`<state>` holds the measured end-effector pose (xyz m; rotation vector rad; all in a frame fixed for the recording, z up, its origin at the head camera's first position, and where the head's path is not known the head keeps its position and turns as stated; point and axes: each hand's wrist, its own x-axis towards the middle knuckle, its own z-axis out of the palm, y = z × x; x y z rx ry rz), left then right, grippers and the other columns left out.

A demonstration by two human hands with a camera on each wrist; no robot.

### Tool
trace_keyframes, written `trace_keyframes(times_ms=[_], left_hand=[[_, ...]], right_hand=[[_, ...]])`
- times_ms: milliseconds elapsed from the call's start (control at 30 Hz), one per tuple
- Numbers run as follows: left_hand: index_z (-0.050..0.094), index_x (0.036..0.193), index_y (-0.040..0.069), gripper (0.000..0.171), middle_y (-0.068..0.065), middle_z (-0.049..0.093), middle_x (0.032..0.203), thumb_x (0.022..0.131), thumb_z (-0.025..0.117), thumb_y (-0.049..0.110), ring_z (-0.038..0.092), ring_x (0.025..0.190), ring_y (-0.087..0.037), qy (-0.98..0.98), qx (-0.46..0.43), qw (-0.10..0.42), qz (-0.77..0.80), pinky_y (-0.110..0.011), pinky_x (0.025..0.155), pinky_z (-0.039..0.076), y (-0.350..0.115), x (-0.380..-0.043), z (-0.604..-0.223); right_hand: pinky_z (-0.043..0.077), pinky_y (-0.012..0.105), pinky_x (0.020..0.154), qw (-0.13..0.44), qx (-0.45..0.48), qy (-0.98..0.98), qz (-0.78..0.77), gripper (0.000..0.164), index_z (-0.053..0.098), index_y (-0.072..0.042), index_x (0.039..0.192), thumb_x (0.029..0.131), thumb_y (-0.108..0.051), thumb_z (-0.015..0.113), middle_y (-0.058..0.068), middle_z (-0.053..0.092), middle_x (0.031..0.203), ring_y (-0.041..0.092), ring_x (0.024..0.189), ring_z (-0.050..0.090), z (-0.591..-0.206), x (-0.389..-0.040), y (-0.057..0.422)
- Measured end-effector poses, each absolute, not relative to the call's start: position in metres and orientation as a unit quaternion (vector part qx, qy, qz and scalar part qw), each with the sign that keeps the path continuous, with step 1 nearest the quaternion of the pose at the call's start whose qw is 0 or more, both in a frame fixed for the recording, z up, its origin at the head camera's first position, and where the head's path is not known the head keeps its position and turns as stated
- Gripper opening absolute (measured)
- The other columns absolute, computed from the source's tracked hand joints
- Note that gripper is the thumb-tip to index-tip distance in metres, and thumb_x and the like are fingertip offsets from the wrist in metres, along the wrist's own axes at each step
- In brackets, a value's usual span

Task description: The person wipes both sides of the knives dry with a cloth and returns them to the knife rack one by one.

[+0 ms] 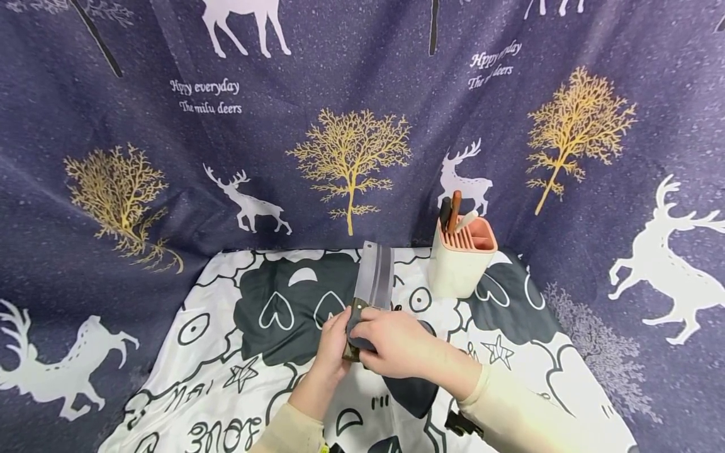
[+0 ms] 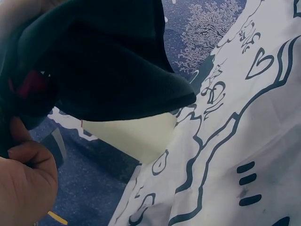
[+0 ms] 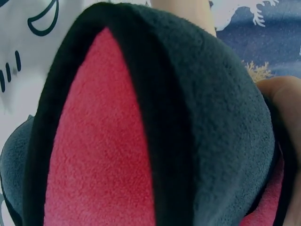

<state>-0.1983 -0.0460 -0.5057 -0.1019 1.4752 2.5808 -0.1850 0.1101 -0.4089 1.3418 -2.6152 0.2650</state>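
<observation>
A cleaver (image 1: pixel 370 277) points away from me with its wide blade above the bedspread, and my left hand (image 1: pixel 331 345) grips its dark handle (image 1: pixel 352 333). My right hand (image 1: pixel 396 343) pinches a dark grey cloth against the handle, and the fingers of both hands lie close together there. Dark folds of the cloth (image 2: pixel 113 70) hang across the left wrist view. The right wrist view is mostly filled by its red side (image 3: pixel 101 141) and black edging. Behind it, most of the cleaver is hidden in both wrist views.
A cream knife block (image 1: pixel 457 277) with a salmon slotted top stands at the back right, holding black, brown and white handles. Black-and-white patterned fabric (image 1: pixel 215 371) covers the surface. Around it hangs a dark blue curtain (image 1: pixel 362 75) with deer and trees.
</observation>
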Motion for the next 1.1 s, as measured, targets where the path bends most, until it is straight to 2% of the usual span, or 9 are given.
trace_keyframes(times_ms=[100,367,467,600,667,767,867,1000,1100], left_hand=[[0.065,0.122,-0.003,0.043,0.003,0.069,0.096,0.111,0.043,0.033,0.069,0.086,-0.007,0.500,-0.044,0.082,0.861,-0.021,0.076,0.059,-0.047,-0.198,-0.506],[0.061,0.126,-0.008,0.048,0.002,0.067,0.091,0.111,0.045,0.034,0.065,0.080,-0.008,0.511,-0.047,0.070,0.855,-0.021,0.072,0.056,-0.049,-0.197,-0.504],[0.059,0.129,-0.010,0.050,0.002,0.064,0.089,0.111,0.043,0.034,0.063,0.078,-0.007,0.524,-0.048,0.070,0.847,-0.021,0.069,0.055,-0.050,-0.197,-0.505],[0.059,0.125,-0.008,0.048,0.001,0.063,0.082,0.112,0.041,0.034,0.062,0.072,-0.007,0.531,-0.050,0.072,0.843,-0.020,0.063,0.055,-0.051,-0.197,-0.506],[0.059,0.124,-0.006,0.046,0.001,0.064,0.084,0.112,0.041,0.034,0.065,0.073,-0.006,0.527,-0.048,0.073,0.846,-0.020,0.064,0.057,-0.052,-0.197,-0.507],[0.058,0.127,-0.007,0.047,0.001,0.065,0.088,0.112,0.041,0.035,0.065,0.074,-0.006,0.523,-0.044,0.070,0.848,-0.019,0.064,0.057,-0.052,-0.196,-0.507],[0.058,0.134,-0.007,0.049,0.004,0.069,0.096,0.112,0.038,0.033,0.068,0.081,-0.004,0.521,-0.036,0.074,0.849,-0.018,0.067,0.057,-0.051,-0.194,-0.506],[0.062,0.130,-0.001,0.042,0.003,0.072,0.093,0.111,0.035,0.026,0.068,0.074,-0.005,0.511,-0.037,0.084,0.855,-0.021,0.059,0.056,-0.049,-0.191,-0.504],[0.064,0.123,0.001,0.039,0.001,0.069,0.085,0.110,0.035,0.024,0.065,0.063,-0.008,0.509,-0.052,0.084,0.855,-0.023,0.049,0.051,-0.048,-0.191,-0.504]], right_hand=[[0.049,0.028,0.057,0.099,0.464,-0.877,0.080,0.010,0.071,-0.028,0.091,0.081,-0.027,0.073,-0.009,0.060,0.090,0.006,0.069,0.054,-0.408,-0.180,0.109],[0.052,0.031,0.059,0.107,0.499,-0.857,0.072,0.012,0.069,-0.028,0.087,0.077,-0.026,0.075,-0.010,0.059,0.089,0.007,0.070,0.059,-0.407,-0.170,0.111],[0.054,0.029,0.064,0.080,0.514,-0.849,0.093,0.016,0.073,-0.028,0.094,0.078,-0.024,0.073,-0.011,0.062,0.094,0.005,0.075,0.062,-0.405,-0.170,0.116],[0.055,0.024,0.074,0.025,0.512,-0.847,0.140,0.025,0.077,-0.028,0.105,0.081,-0.022,0.070,-0.012,0.066,0.102,0.002,0.084,0.064,-0.397,-0.179,0.126],[0.054,0.022,0.075,0.015,0.492,-0.854,0.171,0.027,0.077,-0.028,0.107,0.082,-0.022,0.069,-0.013,0.066,0.100,0.002,0.084,0.062,-0.393,-0.187,0.131],[0.052,0.022,0.075,0.038,0.442,-0.867,0.228,0.028,0.077,-0.027,0.110,0.085,-0.020,0.067,-0.013,0.065,0.098,0.002,0.084,0.060,-0.393,-0.200,0.135],[0.052,0.025,0.074,0.088,0.391,-0.876,0.269,0.029,0.075,-0.025,0.115,0.088,-0.022,0.066,-0.009,0.066,0.102,0.005,0.085,0.060,-0.401,-0.209,0.130],[0.052,0.028,0.071,0.126,0.358,-0.883,0.276,0.033,0.072,-0.024,0.124,0.092,-0.028,0.067,-0.003,0.065,0.109,0.009,0.084,0.061,-0.420,-0.211,0.116],[0.052,0.026,0.070,0.136,0.347,-0.888,0.268,0.036,0.070,-0.023,0.127,0.092,-0.029,0.068,-0.001,0.064,0.110,0.010,0.083,0.060,-0.433,-0.209,0.108]])
